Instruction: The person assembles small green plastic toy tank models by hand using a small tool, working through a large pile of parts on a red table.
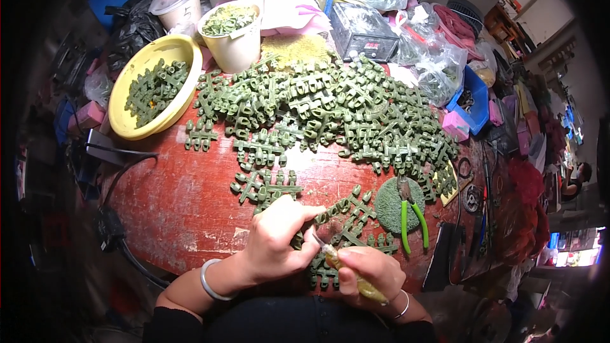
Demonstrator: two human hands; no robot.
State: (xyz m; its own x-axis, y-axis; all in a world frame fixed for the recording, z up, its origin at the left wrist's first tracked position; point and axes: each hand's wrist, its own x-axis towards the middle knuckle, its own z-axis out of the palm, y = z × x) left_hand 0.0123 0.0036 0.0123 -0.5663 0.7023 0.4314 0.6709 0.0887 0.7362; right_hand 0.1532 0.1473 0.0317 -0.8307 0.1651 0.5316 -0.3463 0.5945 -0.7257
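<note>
My left hand (279, 232) is closed, thumb and fingers pinched on a green branched piece (325, 213) that the hand largely hides. Gripped in my right hand (376, 272) is a thin-tipped hand tool (368, 289) with a yellowish handle. Its tip points up and left, close to the left fingertips; whether it touches the piece cannot be made out. More green branched pieces with ring-like ends (356, 216) lie on the red table just beyond both hands. Right of them, green-handled pliers (406, 216) rest partly on a round green textured pad (386, 206).
A large heap of green branched pieces (318, 101) covers the far middle of the worn red table (171, 209). At left stands a yellow basin (119, 111). Behind are a white bucket (235, 51), a dark box (362, 35) and plastic bags (438, 73). A black cable (136, 263) runs at left.
</note>
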